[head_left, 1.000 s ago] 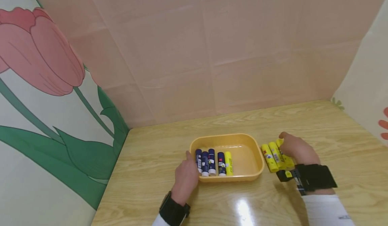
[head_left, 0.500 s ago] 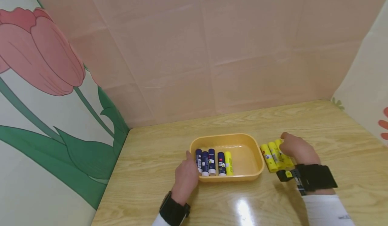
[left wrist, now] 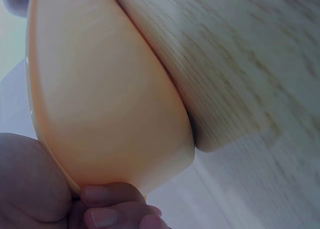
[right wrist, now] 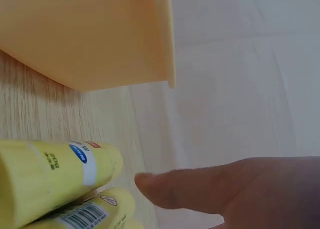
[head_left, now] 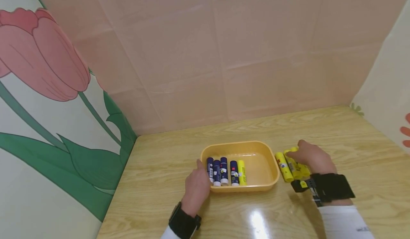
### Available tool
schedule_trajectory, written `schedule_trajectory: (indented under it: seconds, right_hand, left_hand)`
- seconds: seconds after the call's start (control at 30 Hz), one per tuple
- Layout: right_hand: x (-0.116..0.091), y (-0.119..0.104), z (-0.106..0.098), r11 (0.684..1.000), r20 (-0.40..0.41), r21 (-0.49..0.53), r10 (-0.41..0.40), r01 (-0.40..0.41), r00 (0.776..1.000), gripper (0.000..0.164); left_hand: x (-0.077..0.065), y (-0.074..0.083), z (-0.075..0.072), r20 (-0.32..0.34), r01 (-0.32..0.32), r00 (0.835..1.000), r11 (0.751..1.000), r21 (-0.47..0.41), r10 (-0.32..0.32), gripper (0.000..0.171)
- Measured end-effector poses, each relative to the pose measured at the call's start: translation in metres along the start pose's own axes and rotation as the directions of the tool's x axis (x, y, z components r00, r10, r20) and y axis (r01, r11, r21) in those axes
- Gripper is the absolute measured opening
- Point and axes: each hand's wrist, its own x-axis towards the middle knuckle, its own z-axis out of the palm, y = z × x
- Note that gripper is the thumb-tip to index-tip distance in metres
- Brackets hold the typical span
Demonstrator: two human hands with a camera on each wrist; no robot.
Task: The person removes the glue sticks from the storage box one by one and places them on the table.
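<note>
My left hand [head_left: 196, 185] grips the left end of a shallow yellow-orange tray [head_left: 256, 188]. In the left wrist view its curled fingers [left wrist: 112, 195] press the outer wall, with the thumb side at the rim. Inside the tray lie several dark blue glue sticks [head_left: 216, 173] and one yellow glue stick [head_left: 241, 173]. Right of the tray, a row of yellow glue sticks [head_left: 284, 167] lies on the table. Over that row's right part is my right hand [head_left: 315, 157], partly hiding it. The right wrist view shows its thumb straight, beside the near yellow glue stick [right wrist: 60, 176]; its other fingers are hidden.
The wood-grain table [head_left: 153, 189] meets a pinkish sheet [head_left: 179, 71] at its back edge. A tulip-printed panel [head_left: 48, 61] stands along the left side, and a pale printed sheet [head_left: 387, 89] along the right.
My right thumb has spread leftward over the middle of the yellow row. The left hand, the tray and the glue sticks inside it look unmoved.
</note>
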Motion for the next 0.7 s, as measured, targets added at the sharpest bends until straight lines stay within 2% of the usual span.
schedule_trajectory:
  seconds: [0.17,0.3,0.7]
  right_hand:
    - [0.003,-0.002,0.005,1.000,0.005,-0.007,0.013,-0.013,1.000,0.112]
    - [0.007,-0.005,0.009,1.000,0.011,-0.010,0.024,-0.024,1.000,0.119]
    - [0.009,-0.007,0.011,0.999,0.011,0.006,0.048,-0.048,0.999,0.114]
  left_hand:
    - [0.000,0.001,0.000,0.017,0.013,1.000,1.000,-0.008,-0.013,0.068]
    - [0.000,0.001,0.000,0.023,0.020,1.000,1.000,-0.010,-0.019,0.067]
    - [0.001,0.001,-0.001,0.038,0.029,0.999,0.999,-0.012,-0.029,0.066]
